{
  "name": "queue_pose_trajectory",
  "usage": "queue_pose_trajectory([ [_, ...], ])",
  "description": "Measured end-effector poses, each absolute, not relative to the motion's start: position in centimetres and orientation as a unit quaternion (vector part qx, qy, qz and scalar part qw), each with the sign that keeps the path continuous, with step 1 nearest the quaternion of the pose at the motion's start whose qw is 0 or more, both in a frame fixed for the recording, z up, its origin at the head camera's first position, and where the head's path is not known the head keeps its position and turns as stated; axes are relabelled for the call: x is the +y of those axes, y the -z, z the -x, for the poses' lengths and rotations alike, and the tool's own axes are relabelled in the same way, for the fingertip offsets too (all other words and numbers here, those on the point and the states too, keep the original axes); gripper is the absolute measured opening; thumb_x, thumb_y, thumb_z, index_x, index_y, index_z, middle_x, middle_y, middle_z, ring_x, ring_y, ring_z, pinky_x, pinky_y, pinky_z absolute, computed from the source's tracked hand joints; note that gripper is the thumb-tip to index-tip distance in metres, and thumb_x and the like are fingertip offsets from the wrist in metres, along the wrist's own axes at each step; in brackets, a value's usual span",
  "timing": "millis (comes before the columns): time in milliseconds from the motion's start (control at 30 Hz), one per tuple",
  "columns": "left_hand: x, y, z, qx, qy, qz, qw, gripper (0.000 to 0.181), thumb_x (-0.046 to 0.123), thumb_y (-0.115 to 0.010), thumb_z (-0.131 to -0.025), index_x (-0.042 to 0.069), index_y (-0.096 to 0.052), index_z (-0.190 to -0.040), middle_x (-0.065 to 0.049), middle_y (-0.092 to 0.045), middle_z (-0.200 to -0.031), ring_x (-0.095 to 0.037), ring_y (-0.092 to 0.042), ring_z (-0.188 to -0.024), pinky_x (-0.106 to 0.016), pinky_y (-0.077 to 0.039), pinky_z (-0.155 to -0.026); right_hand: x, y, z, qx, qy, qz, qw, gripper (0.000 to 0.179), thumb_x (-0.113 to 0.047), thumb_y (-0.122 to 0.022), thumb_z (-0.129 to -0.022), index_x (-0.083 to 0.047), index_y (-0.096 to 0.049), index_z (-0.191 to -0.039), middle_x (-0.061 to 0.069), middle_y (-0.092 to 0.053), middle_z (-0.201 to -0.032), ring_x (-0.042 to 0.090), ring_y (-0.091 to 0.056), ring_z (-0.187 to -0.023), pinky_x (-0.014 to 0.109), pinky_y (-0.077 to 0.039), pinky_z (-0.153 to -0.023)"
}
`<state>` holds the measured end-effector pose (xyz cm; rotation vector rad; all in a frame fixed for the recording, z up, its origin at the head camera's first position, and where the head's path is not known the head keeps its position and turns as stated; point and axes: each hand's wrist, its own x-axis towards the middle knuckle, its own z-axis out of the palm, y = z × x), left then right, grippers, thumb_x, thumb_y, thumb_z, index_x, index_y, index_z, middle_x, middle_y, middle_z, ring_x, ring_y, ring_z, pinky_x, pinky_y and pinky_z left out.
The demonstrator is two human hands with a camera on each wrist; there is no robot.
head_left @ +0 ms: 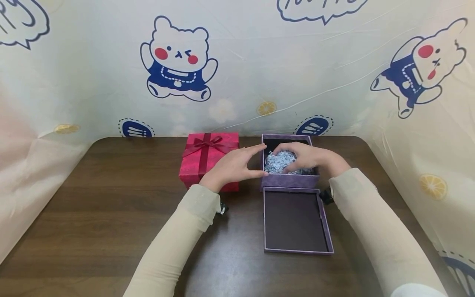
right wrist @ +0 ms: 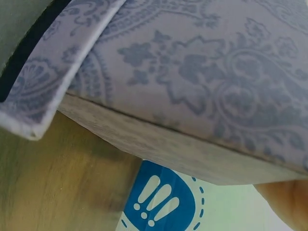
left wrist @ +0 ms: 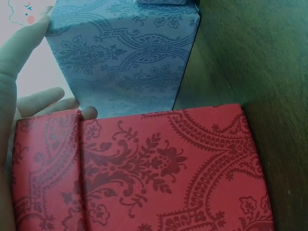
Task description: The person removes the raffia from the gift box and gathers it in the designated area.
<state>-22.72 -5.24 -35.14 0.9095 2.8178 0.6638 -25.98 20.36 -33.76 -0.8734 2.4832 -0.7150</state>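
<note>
A purple patterned box [head_left: 289, 180] with a black inside stands uncovered at the back of the table. Light blue shredded paper [head_left: 280, 161] fills its lower part. My right hand [head_left: 306, 157] reaches into the box from the right, fingers and thumb curled around the paper. At the box's left side is my left hand [head_left: 237, 166], thumb and forefinger spread, tips at the rim. The left wrist view shows the fingers [left wrist: 29, 41] of that hand by the box's top edge. The right hand is mostly hidden in its own wrist view.
The box's lid [head_left: 297, 220] lies in front of it, black inside facing up. A red gift box [head_left: 185, 170] with a dark red ribbon bow stands to the left, partly behind my left hand. A printed cloth [head_left: 252, 62] hangs beyond the brown wooden table [head_left: 111, 214].
</note>
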Motion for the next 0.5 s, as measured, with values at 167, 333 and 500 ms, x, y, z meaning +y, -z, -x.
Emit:
queue_pose_trajectory([
  [167,-5.2,35.0,22.7,0.928,-0.215,-0.3,0.052,0.086,0.057,-0.07,-0.082,0.026,-0.036,-0.155,-0.002,-0.045,-0.156,-0.025,-0.05,-0.138,-0.048,-0.044,-0.111,20.7,33.2,25.5,0.893,0.268,0.298,0.203,0.054,-0.011,-0.076,-0.085,-0.015,-0.055,-0.134,0.012,-0.053,-0.143,0.035,-0.047,-0.134,0.062,-0.039,-0.11],
  [333,-5.2,35.1,22.7,0.928,-0.212,-0.302,0.049,0.086,0.057,-0.07,-0.083,0.024,-0.036,-0.155,-0.002,-0.044,-0.156,-0.026,-0.05,-0.138,-0.048,-0.044,-0.111,21.3,32.9,25.3,0.898,0.267,0.295,0.186,0.054,-0.014,-0.074,-0.087,-0.015,-0.053,-0.136,0.013,-0.05,-0.147,0.035,-0.044,-0.137,0.065,-0.037,-0.11],
  [500,-5.2,35.2,22.7,0.929,-0.21,-0.301,0.051,0.086,0.057,-0.07,-0.083,0.025,-0.035,-0.155,-0.002,-0.043,-0.157,-0.026,-0.05,-0.139,-0.048,-0.044,-0.112,21.7,32.5,25.2,0.9,0.275,0.29,0.173,0.056,-0.016,-0.074,-0.087,-0.015,-0.051,-0.138,0.013,-0.047,-0.15,0.038,-0.039,-0.141,0.067,-0.033,-0.111],
])
